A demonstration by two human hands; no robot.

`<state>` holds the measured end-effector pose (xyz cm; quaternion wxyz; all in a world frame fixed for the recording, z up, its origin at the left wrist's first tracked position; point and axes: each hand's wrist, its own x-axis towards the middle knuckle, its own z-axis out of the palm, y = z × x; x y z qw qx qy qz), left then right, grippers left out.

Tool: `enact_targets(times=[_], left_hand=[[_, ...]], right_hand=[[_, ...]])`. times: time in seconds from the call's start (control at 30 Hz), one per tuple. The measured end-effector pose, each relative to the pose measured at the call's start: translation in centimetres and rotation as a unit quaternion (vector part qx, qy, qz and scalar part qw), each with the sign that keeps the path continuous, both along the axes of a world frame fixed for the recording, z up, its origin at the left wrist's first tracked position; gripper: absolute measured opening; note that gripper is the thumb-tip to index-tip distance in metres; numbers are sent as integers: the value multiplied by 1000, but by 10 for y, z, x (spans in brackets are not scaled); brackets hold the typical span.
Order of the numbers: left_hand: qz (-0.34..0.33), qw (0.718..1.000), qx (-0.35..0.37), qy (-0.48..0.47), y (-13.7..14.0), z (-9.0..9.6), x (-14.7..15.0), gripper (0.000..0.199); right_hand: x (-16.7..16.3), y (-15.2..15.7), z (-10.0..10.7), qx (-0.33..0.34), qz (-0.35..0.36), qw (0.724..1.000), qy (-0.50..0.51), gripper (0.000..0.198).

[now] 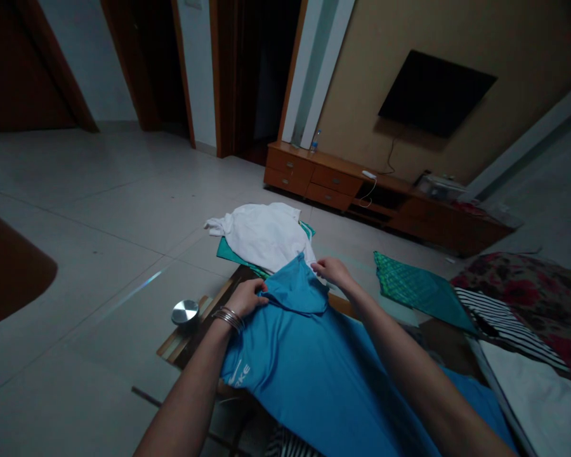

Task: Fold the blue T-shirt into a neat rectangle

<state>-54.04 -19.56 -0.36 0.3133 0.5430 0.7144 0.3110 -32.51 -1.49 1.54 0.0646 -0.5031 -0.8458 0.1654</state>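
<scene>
Lying across the middle and lower centre of the frame, the bright blue polo shirt of smooth synthetic cloth (314,362) is spread face-down or face-up, cannot tell which, over a dark low table (197,339); white lettering shows at its lower-left edge. Left hand (248,298), silver bangles on the wrist, is closed on the cloth just beside the collar. Right hand (334,271) pinches the far edge of the turned-down collar flap. Both hands grasp the shirt at its top end.

Step in hand, as judged: squaring up the collar and shoulders for a fold. Next move would call for keeping both grips level and drawing the cloth taut so no crease sets.

Beyond the collar, upper centre: a crumpled white cotton garment (261,233) atop a teal one. Right of centre, a green patterned cloth (416,289); further right, a black-and-white striped garment (509,324). Left of the table edge, a round shiny metal lid (185,311). Wooden TV cabinet (333,179) behind.
</scene>
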Motion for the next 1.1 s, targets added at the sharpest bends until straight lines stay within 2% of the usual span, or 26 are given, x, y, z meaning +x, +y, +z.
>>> enact_targets(times=[0.1, 0.23, 0.33, 0.47, 0.67, 0.77, 0.83, 0.97, 1.1], left_hand=[[-2, 1000, 6, 12, 1, -3, 0, 11], [-13, 1000, 13, 16, 1, -3, 1, 5], [-6, 1000, 16, 26, 2, -4, 1, 7], [22, 999, 24, 35, 3, -5, 1, 13], [48, 994, 95, 8, 3, 2, 0, 16], [38, 994, 97, -29, 3, 2, 2, 21], [39, 995, 87, -22, 4, 1, 5, 23], [50, 995, 46, 78, 6, -4, 8, 17], [49, 985, -1, 164, 8, -6, 10, 14]], right_hand=[[13, -15, -8, -65, 32, 997, -37, 25], [21, -19, -9, -140, 77, 987, -3, 11], [19, -8, -1, -111, 76, 988, 72, 13], [0, 16, 5, -14, 37, 983, 181, 14], [-37, 40, -11, 13, 26, 982, 188, 16], [-46, 41, -22, 15, 18, 983, 181, 13], [-49, 40, -25, 16, 9, 984, 179, 14], [-33, 36, -18, 19, -17, 982, 186, 26], [11, 25, -9, -12, -26, 986, 165, 23]])
